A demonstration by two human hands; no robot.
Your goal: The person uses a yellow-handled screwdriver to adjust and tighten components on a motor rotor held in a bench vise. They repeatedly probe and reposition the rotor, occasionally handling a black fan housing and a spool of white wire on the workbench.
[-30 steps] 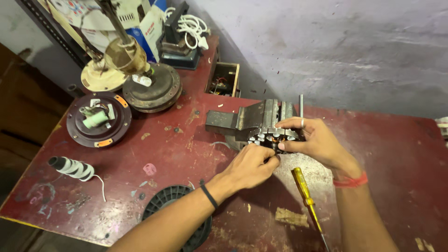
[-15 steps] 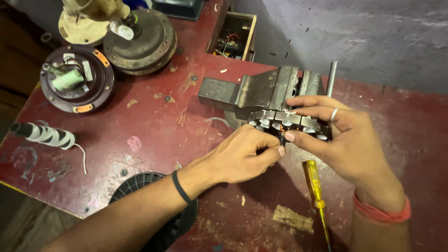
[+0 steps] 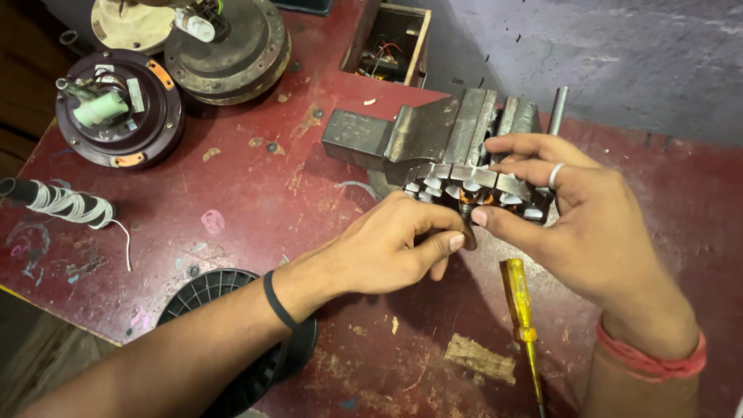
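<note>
Two hands on one wound stator (image 3: 472,188) in a bench vise (image 3: 445,135) — left hand (image 3: 387,251) pinching below its near edge, right hand (image 3: 576,213) fingers spread over its right side.

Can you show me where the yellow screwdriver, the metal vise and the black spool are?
Yellow screwdriver (image 3: 517,298): head view, on its handle.
Metal vise (image 3: 433,131): head view, on its grey body.
Black spool (image 3: 213,290): head view, on its ribbed top.

The table (image 3: 232,201) is worn dark red. A grey bench vise (image 3: 433,135) holds a silvery stator (image 3: 472,186) with copper windings. The screwdriver (image 3: 520,317) is translucent yellow; the motor housing (image 3: 116,112) dark brown with orange tabs.
</note>
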